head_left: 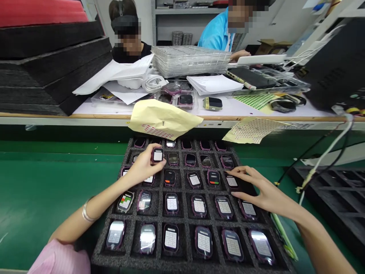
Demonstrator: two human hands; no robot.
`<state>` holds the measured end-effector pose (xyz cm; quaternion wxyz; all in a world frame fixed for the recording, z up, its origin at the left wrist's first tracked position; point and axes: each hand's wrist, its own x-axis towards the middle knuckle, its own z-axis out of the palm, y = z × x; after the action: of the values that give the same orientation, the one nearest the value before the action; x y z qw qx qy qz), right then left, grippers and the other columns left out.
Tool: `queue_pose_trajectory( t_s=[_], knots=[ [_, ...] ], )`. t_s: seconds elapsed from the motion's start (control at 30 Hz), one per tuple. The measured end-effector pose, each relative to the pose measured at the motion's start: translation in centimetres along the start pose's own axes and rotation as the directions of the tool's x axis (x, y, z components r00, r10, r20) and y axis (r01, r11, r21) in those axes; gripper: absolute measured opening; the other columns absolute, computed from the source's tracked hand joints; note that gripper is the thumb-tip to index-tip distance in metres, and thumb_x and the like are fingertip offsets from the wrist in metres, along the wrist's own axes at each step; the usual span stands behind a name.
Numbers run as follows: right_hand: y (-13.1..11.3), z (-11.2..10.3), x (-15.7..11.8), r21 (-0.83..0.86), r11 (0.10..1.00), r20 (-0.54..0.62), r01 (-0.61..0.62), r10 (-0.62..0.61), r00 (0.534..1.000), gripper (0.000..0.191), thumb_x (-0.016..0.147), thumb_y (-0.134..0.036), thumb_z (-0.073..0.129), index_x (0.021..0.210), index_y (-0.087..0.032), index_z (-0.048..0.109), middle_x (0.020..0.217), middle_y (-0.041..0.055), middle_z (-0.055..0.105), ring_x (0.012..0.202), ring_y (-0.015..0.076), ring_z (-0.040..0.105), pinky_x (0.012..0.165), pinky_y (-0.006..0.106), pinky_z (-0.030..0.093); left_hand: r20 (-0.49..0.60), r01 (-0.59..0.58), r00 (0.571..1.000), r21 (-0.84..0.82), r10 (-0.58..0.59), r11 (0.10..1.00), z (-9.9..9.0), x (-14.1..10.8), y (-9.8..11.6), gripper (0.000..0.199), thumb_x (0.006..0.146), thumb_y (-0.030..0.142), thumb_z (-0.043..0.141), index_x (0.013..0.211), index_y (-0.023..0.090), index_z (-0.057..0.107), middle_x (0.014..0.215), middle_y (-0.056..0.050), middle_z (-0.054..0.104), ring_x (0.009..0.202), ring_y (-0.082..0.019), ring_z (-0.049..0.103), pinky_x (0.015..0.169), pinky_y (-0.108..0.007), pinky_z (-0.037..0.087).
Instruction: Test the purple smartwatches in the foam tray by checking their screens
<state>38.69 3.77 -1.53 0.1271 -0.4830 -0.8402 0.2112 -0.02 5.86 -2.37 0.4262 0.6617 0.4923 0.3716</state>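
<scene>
The left hand (146, 163) pinches a smartwatch (158, 155) above the foam tray's (159, 263) far left part; the right hand (261, 187), thumb and fingers spread, is beside a lit watch (232, 182) at right.

You have room to move over the green table (42, 182) left of the foam tray (161, 262), and above the tray's near rows of watches (172, 203). Lower down, dividers (184, 205) fence in every slot, so your way in is from the top. Past your left hand (146, 164), a yellow sheet (164, 118) hangs near the tray's far edge, and the shelf (94, 119) blocks you forward. Another yellow paper (253, 129) juts beyond your right hand (258, 188). On that side, drooping cables (310, 176) and a black tray (322, 205) crowd your path.
</scene>
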Motion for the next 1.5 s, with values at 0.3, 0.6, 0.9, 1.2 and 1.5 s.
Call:
queue_pose_trajectory(
  t_s=[0.3,0.6,0.9,1.2,1.5],
  knots=[
    [3.1,1.2,3.3,0.46,0.85,-0.404,-0.257,0.458,0.792,0.053,0.078,-0.066,0.058,0.104,-0.021,0.069,0.114,0.0117,0.063,0.117,0.0366,0.051,0.103,0.052,0.037,-0.059,0.052,0.998,0.501,-0.025,0.864,0.8,2.2,-0.1,0.032,0.083,0.037,0.057,0.099,0.009,0.058,0.097,-0.018,0.06,0.098,-0.035,0.059,0.087,-0.048,0.045],
    [4.0,4.3,3.1,0.698,0.674,-0.278,-0.244,0.568,0.775,0.044,0.08,-0.064,0.054,0.101,-0.029,0.071,0.105,0.0044,0.07,0.118,0.035,0.053,0.101,0.047,0.046,-0.51,0.321,0.837,0.164,-0.198,0.933,-5.1,-2.6,-2.9,0.074,0.085,0.047,0.055,0.144,0.014,0.024,0.151,-0.019,0.021,0.141,-0.034,0.015,0.114,-0.05,0.013],
    [2.1,5.3,-0.1,0.776,0.605,-0.251,-0.178,0.555,0.793,0.034,0.081,-0.055,0.057,0.102,-0.032,0.07,0.119,0.0003,0.064,0.126,0.0314,0.045,0.111,0.046,0.034,-0.303,0.459,0.789,-0.288,-0.534,0.841,-4.4,-7.7,-4.8,0.058,0.085,0.057,0.051,0.129,0.019,0.048,0.129,-0.01,0.057,0.116,-0.026,0.056,0.097,-0.035,0.045],
    [-0.2,4.9,-2.7,0.566,0.804,-0.405,-0.182,0.463,0.788,0.039,0.09,-0.044,0.051,0.124,-0.025,0.055,0.129,0.0064,0.056,0.121,0.0298,0.049,0.104,0.047,0.04,-0.398,0.288,0.902,0.271,-0.166,0.919,-4.9,-10.0,-2.7,0.056,0.085,0.048,0.054,0.13,0.017,0.042,0.137,-0.015,0.044,0.13,-0.032,0.038,0.109,-0.046,0.03],
    [-5.1,2.8,0.4,-0.581,0.799,-0.162,-0.158,0.077,0.984,0.025,0.093,-0.021,0.045,0.098,-0.01,0.067,0.085,0.0167,0.06,0.08,0.0338,0.057,0.07,0.043,0.045,0.19,-0.192,0.98,0.808,0.061,0.557,3.8,-2.6,3.9,0.021,0.092,0.028,0.05,0.087,0.011,0.061,0.089,-0.017,0.064,0.095,-0.033,0.054,0.083,-0.044,0.041]
  ],
)
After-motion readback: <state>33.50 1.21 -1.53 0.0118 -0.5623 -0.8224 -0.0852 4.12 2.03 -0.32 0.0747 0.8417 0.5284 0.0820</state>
